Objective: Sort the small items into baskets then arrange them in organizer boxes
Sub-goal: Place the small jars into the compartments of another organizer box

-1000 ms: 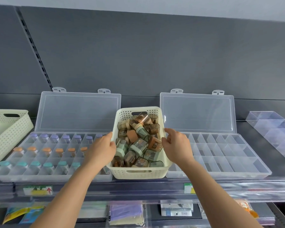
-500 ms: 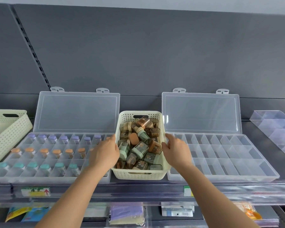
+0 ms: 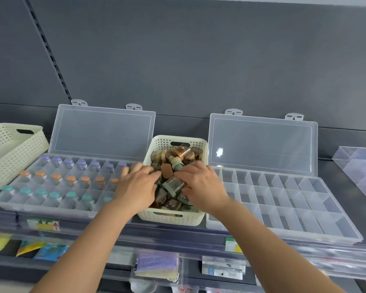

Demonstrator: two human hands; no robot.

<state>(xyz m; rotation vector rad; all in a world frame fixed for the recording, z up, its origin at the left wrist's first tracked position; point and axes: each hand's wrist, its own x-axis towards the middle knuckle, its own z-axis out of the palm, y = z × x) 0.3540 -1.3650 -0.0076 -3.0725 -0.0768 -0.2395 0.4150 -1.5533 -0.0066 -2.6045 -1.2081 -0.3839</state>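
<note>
A cream perforated basket (image 3: 173, 218) stands on the shelf (image 3: 178, 234), in the gap between 2 clear organizer boxes. It is heaped with small bottles (image 3: 173, 185) in green, brown and copper tones, lying at all angles.

Both hands are down in the basket. The left hand (image 3: 135, 187) lies across the basket's left rim, released, its fingers spread and fairly straight, the tips on the bottles near the middle of the pile. The right hand (image 3: 203, 185) comes in over the right rim, its fingers stretched over a greenish bottle and its thumb low beside it. I cannot tell whether it is grasping that bottle or only touching it. The fingertips of the 2 hands are near each other, just apart.

The left organizer box (image 3: 51, 208) has its lid (image 3: 101, 130) raised against the back wall. In its compartments stand 3 rows of bottles: purple-capped bottles (image 3: 56, 159) at the back, orange-capped bottles (image 3: 56, 177) in the middle, teal-capped bottles (image 3: 55, 195) in front. The right organizer box (image 3: 283, 208) also has its lid (image 3: 262, 142) up, and its basket-side edge is partly hidden by the right wrist.

A second cream basket (image 3: 11, 149) sits at the far left, touching the left box. A clear divided tray (image 3: 359, 166) lies at the far right, apart from the right box.
</note>
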